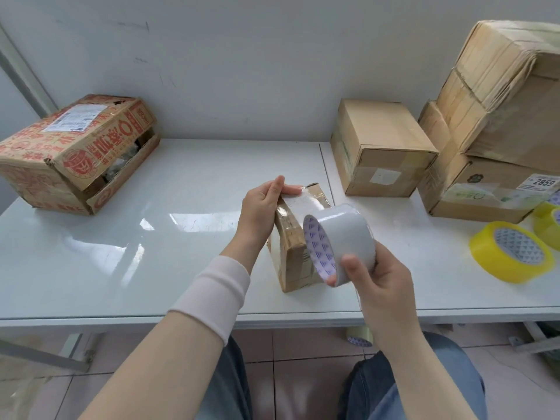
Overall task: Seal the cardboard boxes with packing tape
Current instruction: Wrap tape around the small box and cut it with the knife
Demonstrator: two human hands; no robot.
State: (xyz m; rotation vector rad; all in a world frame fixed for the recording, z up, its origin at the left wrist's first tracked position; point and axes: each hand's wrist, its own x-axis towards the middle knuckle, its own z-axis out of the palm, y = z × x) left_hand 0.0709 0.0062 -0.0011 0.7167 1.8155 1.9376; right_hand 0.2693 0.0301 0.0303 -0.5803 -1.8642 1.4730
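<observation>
A white label [543, 182] reads "2859" on the box [472, 204] behind the yellow tape roll [512, 251]; the left box's [75, 153] red print is unreadable.

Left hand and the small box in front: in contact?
Touching. Head view: the left hand grips the small box at its far end, thumb on the tape strip; no gap shows. The right hand holds the tape roll.

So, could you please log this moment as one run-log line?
left hand: holds small brown cardboard box, thumb on tape end | right hand: grips white packing-tape roll | seal: unfinished
</observation>
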